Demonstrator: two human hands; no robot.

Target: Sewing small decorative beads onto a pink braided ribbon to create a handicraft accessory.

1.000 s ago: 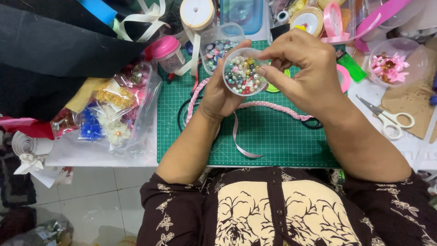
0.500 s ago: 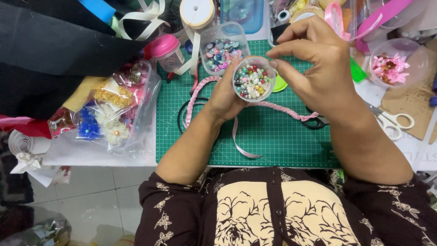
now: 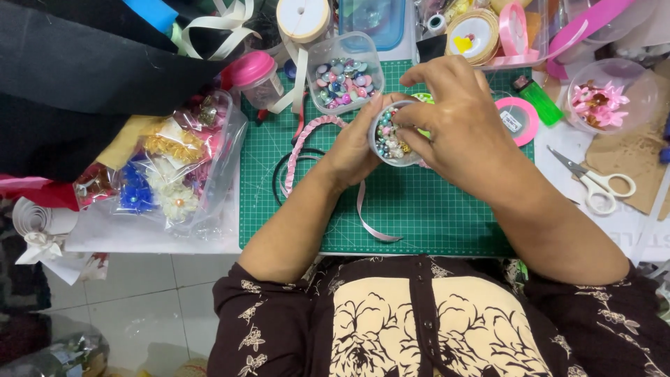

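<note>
Two hands met over the green cutting mat (image 3: 419,216), which filled the middle of the table, with black fabric (image 3: 84,70) piled off at ten o'clock and a clear bag of fabric flowers (image 3: 174,167) at nine. The left hand (image 3: 352,150) was curled around a small round tub of mixed beads (image 3: 391,136), cupping it from below just above the mat's centre. The right hand (image 3: 457,129) was bent over the tub's mouth, fingertips dipped in among the beads; whether they had pinched one, I could not tell, since the fingers hid it. As a judgement, the picking looked to be in its early part: the braided pink headband (image 3: 307,139) lay on the mat at nine o'clock of the tub with no beads showing on it, so the decorating seemed still to come. On the count: one headband, one loose pink ribbon (image 3: 373,223) trailing toward six, one pair of white-handled scissors (image 3: 597,181) at three, one square box of larger beads (image 3: 343,73) at twelve, one pink-lidded jar (image 3: 255,77) at eleven, and one green lighter (image 3: 539,101) at two.
</note>
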